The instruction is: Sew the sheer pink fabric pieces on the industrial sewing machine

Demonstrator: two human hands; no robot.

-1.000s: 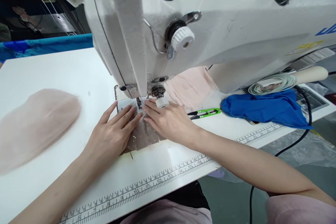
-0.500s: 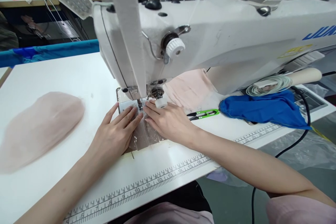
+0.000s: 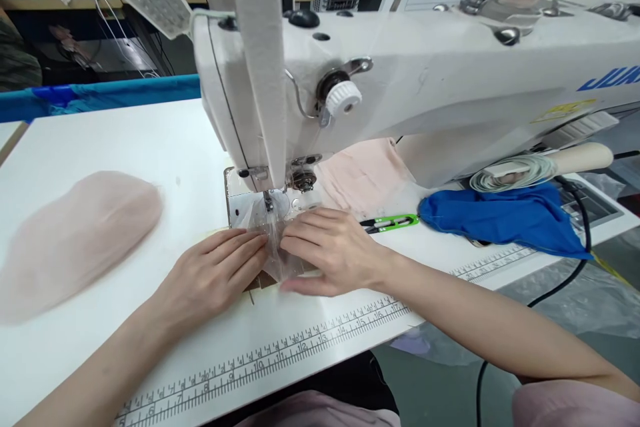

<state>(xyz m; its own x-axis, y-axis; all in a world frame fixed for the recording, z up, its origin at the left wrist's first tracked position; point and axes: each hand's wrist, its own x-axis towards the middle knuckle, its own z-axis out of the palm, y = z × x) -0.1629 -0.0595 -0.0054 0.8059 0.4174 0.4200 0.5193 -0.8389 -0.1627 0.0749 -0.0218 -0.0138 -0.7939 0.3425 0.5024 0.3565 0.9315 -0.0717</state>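
A piece of thin sheer fabric (image 3: 274, 250) lies wrinkled below the presser foot (image 3: 269, 201) of a white sewing machine (image 3: 240, 93). On its left side my left hand (image 3: 217, 270) has its fingers closed together at the fabric's edge, the thumb hidden underneath. My right hand (image 3: 335, 250) rests on the fabric's right side, fingertips touching it and the thumb stretched out apart from them. The metal needle plate (image 3: 237, 203) shows partly beside the foot. Glare and folds hide the fabric's exact outline.
A sheer pink fabric piece (image 3: 85, 240) lies at left. Pale pink cloth (image 3: 367, 170) sits behind my right hand, near green thread snips (image 3: 395, 221). A blue cloth (image 3: 500, 217) and coiled pale green tape (image 3: 515, 170) lie at right. A ruler strip (image 3: 270, 363) runs along the front edge.
Both hands have drawn back from the presser foot towards me. The fabric, flat under my fingers before, is now wrinkled between them. My right thumb has come out to the side.
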